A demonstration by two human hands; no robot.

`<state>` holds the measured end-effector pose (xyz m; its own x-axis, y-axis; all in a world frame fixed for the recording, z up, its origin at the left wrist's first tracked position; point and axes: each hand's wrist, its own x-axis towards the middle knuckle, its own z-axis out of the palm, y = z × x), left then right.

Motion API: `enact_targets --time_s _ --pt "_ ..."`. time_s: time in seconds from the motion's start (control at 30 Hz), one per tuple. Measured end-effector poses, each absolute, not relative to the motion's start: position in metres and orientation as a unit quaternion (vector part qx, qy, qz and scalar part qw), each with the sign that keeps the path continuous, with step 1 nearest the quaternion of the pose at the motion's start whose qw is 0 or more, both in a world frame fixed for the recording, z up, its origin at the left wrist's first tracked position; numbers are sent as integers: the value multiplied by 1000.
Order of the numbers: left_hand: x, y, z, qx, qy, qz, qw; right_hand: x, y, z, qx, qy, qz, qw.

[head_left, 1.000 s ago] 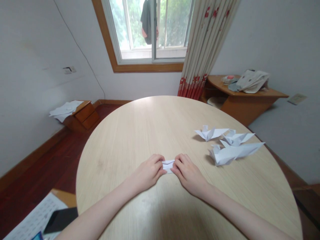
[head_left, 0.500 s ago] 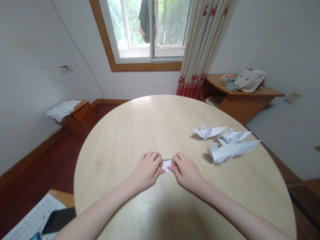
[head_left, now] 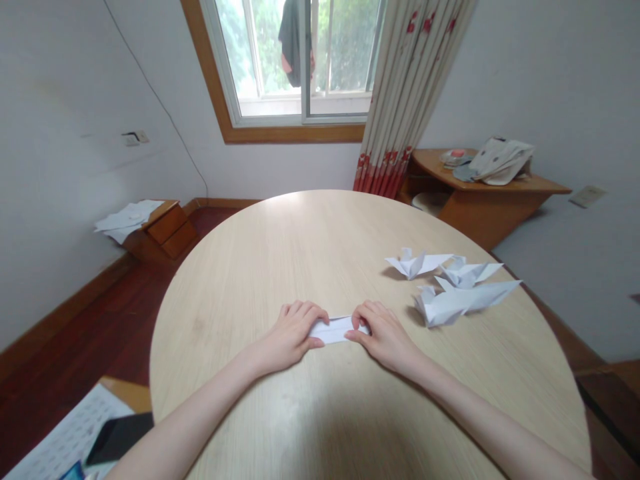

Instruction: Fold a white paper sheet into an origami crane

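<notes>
A folded strip of white paper (head_left: 334,329) lies on the round wooden table (head_left: 280,253), between my two hands. My left hand (head_left: 296,335) grips its left end, with the thumb at the near edge and the fingers over the far edge. At the other end, my right hand (head_left: 380,335) pinches the paper between thumb and curled fingers. Both ends of the strip are partly hidden by the hands. To the right of my right hand stand three folded white paper birds (head_left: 465,305), close together.
At the lower left, a black phone (head_left: 117,439) rests on a printed sheet (head_left: 65,433) beside the table. A small cabinet with papers (head_left: 127,219) stands at the left wall. A corner shelf (head_left: 543,183) holding a cloth bag (head_left: 500,160) is at the back right.
My hands have moved apart along the paper, the left one leftward and the right one rightward. More of the strip shows between them. The paper birds have stayed put.
</notes>
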<state>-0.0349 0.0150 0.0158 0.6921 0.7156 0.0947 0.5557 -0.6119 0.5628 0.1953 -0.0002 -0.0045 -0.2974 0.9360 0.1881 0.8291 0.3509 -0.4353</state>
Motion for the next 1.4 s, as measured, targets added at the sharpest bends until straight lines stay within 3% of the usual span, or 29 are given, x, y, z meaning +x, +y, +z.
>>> enact_targets --time_s 0.73,1.13,1.4 --pt "-38 17 18 901 291 188 259 207 3 -3 -518 -793 208 243" --pt "-40 17 16 920 271 181 216 200 -4 0 -348 -866 202 296" --pt "-40 16 14 923 281 188 183 202 -3 -2 -327 -879 177 298"
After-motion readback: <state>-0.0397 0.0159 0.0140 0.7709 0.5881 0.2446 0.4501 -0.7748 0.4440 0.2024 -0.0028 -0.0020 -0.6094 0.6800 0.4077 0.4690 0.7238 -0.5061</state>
